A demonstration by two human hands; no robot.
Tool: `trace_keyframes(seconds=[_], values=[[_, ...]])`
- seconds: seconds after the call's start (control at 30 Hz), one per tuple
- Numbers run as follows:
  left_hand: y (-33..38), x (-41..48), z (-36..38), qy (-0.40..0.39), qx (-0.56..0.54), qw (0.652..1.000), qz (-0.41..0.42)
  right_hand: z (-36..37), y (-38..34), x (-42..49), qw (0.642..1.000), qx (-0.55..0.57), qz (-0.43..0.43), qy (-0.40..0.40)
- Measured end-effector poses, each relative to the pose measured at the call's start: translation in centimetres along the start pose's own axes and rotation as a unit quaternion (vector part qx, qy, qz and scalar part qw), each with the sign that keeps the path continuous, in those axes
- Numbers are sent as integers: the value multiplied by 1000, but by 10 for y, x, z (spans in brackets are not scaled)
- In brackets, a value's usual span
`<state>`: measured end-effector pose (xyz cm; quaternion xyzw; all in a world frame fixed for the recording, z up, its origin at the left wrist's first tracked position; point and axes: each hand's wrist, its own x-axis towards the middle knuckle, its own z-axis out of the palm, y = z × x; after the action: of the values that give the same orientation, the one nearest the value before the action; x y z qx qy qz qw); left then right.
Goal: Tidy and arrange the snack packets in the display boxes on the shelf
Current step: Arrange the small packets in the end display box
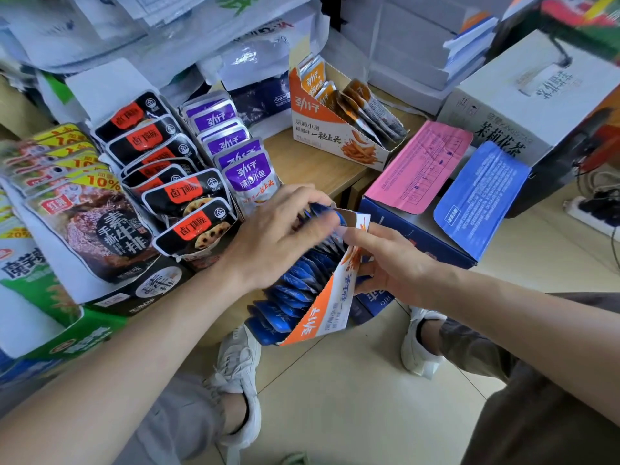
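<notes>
An orange-and-white display box (330, 302) full of blue snack packets (295, 286) is held in the air in front of the low wooden shelf (322, 169). My right hand (389, 263) grips the box's right side wall. My left hand (278, 233) reaches in from above, its fingers closed on the top edges of the rearmost blue packets. On the shelf stand rows of purple packets (235, 152), black-and-red packets (161, 156) and beef-steak packets (87, 216). A second orange-and-white box (322, 129) with orange packets stands further back.
White bags and paper stacks (419, 45) pile up behind the shelf. A blue carton (416, 236) with a pink sheet (419, 166) and a blue sheet (479, 196) stands at the right, by a white tea carton (536, 92). Below are my shoes (241, 380) on the tiled floor.
</notes>
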<state>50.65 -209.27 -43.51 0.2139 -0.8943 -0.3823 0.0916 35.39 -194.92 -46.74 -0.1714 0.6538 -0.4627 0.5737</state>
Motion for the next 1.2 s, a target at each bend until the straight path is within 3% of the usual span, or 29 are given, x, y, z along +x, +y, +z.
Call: trace_keyframes(seconds=[0.07,0.13,0.43,0.7,0.93,1.2], values=[[7,-3,-3,-50,72,996,-9,0,-2,-3,1000,16,-20,5],[16,-4,-8,-51,109,993,13,-1,-5,-8,999,30,-37,12],[61,25,-23,-57,98,992,47,-22,-37,-38,976,119,-132,127],[99,68,-40,-12,65,988,139,-43,-68,-58,949,186,-197,162],[127,108,-74,-45,87,980,176,-39,-94,-48,917,263,-259,152],[91,129,-104,-68,150,974,157,-32,-97,-19,933,257,-251,21]])
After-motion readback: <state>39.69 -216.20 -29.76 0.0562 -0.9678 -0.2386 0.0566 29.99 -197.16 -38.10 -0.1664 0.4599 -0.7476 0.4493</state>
